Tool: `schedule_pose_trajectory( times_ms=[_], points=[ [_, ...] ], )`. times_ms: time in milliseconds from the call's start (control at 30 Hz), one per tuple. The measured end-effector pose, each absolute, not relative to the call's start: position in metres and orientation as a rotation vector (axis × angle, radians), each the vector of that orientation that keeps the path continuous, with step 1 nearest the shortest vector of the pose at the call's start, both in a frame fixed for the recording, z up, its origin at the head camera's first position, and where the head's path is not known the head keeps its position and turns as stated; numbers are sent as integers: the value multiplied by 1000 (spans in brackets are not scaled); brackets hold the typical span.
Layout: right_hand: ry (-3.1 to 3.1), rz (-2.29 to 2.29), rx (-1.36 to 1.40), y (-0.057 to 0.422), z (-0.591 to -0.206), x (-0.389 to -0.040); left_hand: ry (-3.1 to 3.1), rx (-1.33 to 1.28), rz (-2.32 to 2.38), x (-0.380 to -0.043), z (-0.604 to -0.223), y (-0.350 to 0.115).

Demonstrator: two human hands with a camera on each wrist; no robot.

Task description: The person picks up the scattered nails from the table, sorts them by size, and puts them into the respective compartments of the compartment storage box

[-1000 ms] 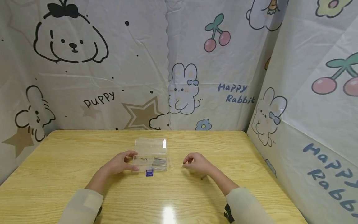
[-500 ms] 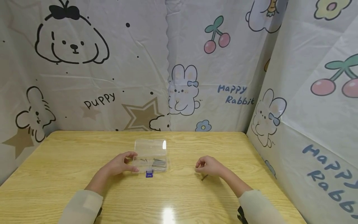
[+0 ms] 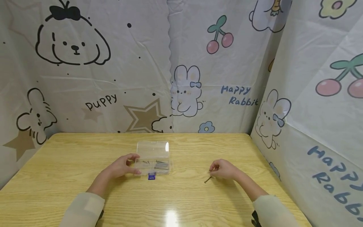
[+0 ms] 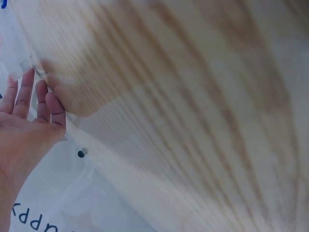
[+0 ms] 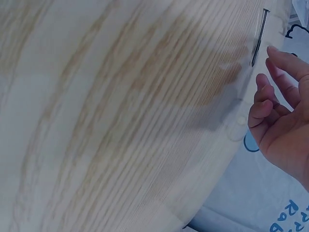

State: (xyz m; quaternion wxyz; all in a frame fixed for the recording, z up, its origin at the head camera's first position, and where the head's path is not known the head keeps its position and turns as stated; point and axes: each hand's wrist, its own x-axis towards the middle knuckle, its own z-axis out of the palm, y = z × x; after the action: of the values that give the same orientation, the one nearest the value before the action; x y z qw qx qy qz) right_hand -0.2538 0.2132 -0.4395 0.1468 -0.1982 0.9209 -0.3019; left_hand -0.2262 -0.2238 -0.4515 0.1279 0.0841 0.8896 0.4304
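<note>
A clear plastic storage box [image 3: 147,169], its lid [image 3: 152,149] raised at the back, stands on the table with several nails [image 3: 160,162] and some greyish pieces in its compartments. My left hand [image 3: 120,165] holds the box at its left end, thumb at the front and fingers behind. In the left wrist view the left hand [image 4: 31,121] has its fingers fairly straight along the box edge. A single dark nail [image 3: 208,179] lies on the table to the right. Just beside it is my right hand [image 3: 224,169], fingers bent loosely; the right wrist view shows its fingertips apart from the nail [image 5: 260,38].
A blue latch [image 3: 151,176] sticks out from the box's front. The wood-grain table [image 3: 170,197] ends at a printed cloth [image 3: 141,78] behind, and another cloth side rises at the right. Light glares off the table's front.
My right hand has moved right, from near the box to beside the loose nail, which shows more fully. The left hand and box have stayed put.
</note>
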Motion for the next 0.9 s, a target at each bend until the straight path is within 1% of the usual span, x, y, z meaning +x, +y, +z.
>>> schedule_pose_trajectory(
  times_ms=[333,900],
  points=[
    [2608,-858,-590,226,-440,-250,2582,261,1252,-227,-452,-224],
    [2566,-826,-634,225,-441,-247,2583,246,1251,-227,-451,-224]
  ],
)
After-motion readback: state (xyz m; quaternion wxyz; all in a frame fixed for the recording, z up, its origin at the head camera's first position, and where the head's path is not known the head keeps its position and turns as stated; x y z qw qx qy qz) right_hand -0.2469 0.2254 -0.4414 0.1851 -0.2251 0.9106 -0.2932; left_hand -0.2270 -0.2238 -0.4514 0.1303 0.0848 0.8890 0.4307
